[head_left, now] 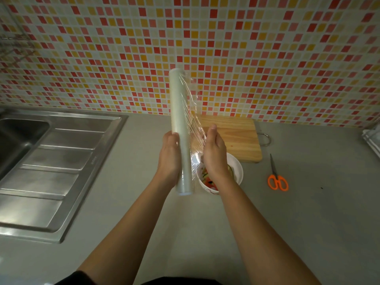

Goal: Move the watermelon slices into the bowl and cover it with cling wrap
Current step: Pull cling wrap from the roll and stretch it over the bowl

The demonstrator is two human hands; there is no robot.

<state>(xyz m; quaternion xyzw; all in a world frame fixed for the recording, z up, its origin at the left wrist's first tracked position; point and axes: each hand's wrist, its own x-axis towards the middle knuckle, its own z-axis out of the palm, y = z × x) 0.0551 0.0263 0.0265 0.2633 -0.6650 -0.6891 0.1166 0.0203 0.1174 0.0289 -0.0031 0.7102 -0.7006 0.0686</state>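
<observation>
My left hand [169, 155] grips the lower part of a long white cling wrap roll [178, 112], held almost upright above the counter. My right hand [213, 153] pinches the loose edge of the clear film [194, 120], which stretches a short way off the roll to the right. Below my right wrist stands a white bowl [236, 169] with watermelon slices [207, 182] in it, red flesh and green rind showing. My right hand and forearm hide most of the bowl's inside.
A wooden cutting board [236, 136] lies behind the bowl against the mosaic tile wall. Orange-handled scissors [276, 177] rest on the grey counter to the right. A steel sink with drainboard [51, 161] fills the left side. A rack edge [372, 138] shows at far right.
</observation>
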